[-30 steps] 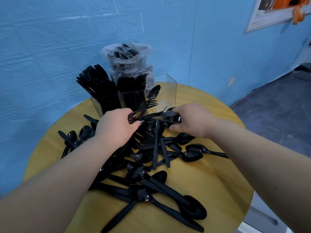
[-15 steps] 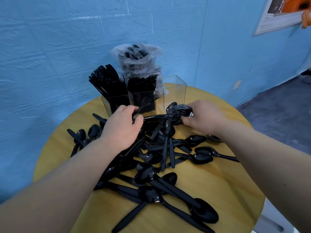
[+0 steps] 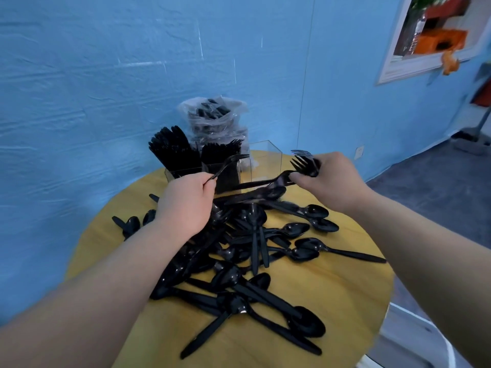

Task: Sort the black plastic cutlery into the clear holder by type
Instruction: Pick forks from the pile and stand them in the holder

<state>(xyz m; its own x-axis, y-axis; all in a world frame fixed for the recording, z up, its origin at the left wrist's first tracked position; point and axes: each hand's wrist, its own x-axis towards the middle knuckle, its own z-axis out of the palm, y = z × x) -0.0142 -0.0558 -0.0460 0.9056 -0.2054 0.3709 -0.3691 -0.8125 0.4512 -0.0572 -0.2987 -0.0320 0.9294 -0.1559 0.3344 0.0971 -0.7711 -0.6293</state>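
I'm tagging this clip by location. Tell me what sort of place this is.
Probably a plain indoor room such as an office or break area, not a kitchen: a painted blue wall with a framed picture, grey floor, and a small round wooden table holding the work.

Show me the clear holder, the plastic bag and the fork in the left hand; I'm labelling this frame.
clear holder (image 3: 268, 160), head view, empty right compartment wall.
plastic bag (image 3: 212, 115), head view, upper front.
fork (image 3: 233, 159), head view, neck below the tines.

Spoon pile (image 3: 252, 251) blocks the holder (image 3: 265, 160).
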